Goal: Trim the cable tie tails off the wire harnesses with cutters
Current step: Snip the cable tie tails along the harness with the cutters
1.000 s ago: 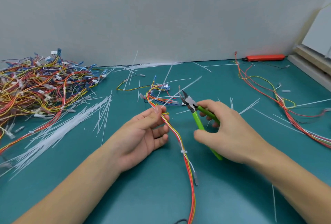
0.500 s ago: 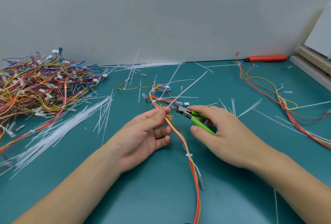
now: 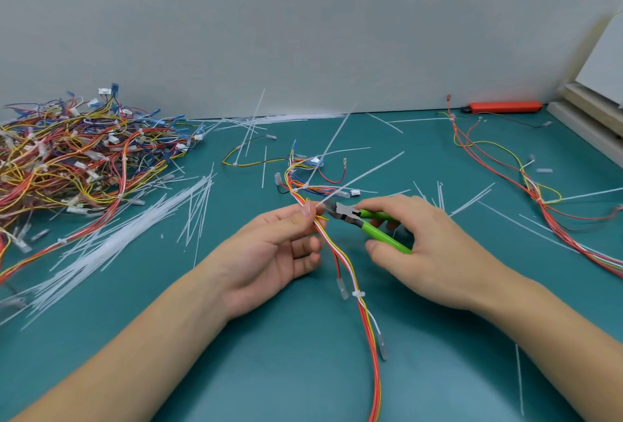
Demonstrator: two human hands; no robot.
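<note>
My left hand [image 3: 269, 253] pinches the wire harness [image 3: 340, 263] between thumb and forefinger above the worktop [image 3: 303, 371]. My right hand [image 3: 428, 253] has its grip closed round the green-handled cutters [image 3: 367, 222], whose nose sits at a white cable tie tail [image 3: 364, 172].

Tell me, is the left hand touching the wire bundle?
Touching: the head view shows the left hand pinching the wire bundle between thumb and fingertips.

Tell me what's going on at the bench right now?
A person is trimming cable tie tails. The left hand pinches a wire harness between thumb and fingers, while the right hand grips green-handled cutters, their nose at the base of a long white tie tail beside the left fingertips. That tail is not yet cut. A big pile of harnesses lies at far left, and cut tails litter the teal table.
</note>
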